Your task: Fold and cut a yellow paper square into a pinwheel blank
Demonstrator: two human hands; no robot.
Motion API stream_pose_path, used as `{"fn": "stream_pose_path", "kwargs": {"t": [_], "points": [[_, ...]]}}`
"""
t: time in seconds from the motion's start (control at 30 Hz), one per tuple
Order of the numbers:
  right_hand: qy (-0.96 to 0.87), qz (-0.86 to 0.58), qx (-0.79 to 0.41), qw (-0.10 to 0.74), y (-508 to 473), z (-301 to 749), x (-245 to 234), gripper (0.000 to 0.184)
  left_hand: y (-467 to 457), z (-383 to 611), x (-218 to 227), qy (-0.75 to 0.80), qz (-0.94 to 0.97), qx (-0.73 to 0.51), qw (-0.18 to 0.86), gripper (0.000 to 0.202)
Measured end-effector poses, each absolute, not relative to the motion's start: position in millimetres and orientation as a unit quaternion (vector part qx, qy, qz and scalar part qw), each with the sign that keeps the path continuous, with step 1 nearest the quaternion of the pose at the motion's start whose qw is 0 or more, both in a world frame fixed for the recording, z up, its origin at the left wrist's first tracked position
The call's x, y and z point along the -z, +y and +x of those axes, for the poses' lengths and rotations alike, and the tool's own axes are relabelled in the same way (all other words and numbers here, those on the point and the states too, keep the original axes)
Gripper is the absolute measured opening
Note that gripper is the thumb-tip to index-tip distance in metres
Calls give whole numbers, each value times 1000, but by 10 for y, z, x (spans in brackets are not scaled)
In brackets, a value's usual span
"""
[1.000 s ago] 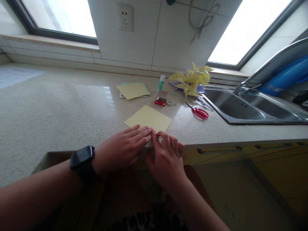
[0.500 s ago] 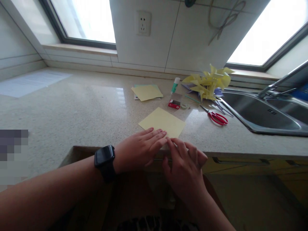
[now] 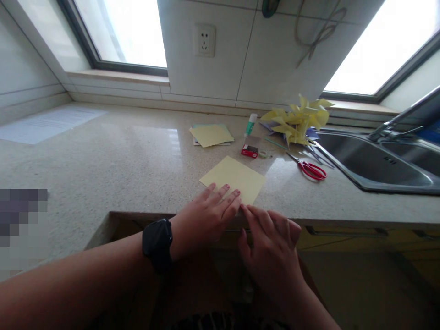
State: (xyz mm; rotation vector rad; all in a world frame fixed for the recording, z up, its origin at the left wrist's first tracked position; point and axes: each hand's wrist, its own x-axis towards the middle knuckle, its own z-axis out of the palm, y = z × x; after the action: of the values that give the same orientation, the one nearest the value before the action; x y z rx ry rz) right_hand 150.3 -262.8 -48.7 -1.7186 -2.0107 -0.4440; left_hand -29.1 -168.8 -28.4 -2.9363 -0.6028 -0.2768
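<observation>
Yellow paper point(image 3: 233, 178) lies flat on the counter point(image 3: 120, 160), near its front edge. The left hand point(image 3: 202, 220), a watch point(image 3: 157, 243) on its wrist, presses flat on the sheet's near corner with fingers stretched out. The right hand point(image 3: 271, 238) is just beside it, its fingertips on the same corner and gripping nothing. Farther back lie a paper stack point(image 3: 210, 134), a glue stick point(image 3: 250, 124), a red box point(image 3: 249, 151) and scissors point(image 3: 311, 169), beside the sink point(image 3: 371, 162).

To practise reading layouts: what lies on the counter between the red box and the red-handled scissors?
Head view: a small tape roll beside the red box, then bare counter to the scissors.
</observation>
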Motion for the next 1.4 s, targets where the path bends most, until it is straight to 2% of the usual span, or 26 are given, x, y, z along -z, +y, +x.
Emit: {"fn": "stream_pose_path", "kwargs": {"t": [0.23,0.63,1.4], "points": [[-730,-636,136,212,-2621,1477,479,43,-1687,-303,263,-200,-974,104,26,72],[-719,-652,124,208,-2586,1462,476,49,-1680,-316,219,-207,-971,117,-21,70],[-715,-661,108,201,-2388,1428,449,65,-1672,-342,172,-208,-967,142,-45,71]]}}
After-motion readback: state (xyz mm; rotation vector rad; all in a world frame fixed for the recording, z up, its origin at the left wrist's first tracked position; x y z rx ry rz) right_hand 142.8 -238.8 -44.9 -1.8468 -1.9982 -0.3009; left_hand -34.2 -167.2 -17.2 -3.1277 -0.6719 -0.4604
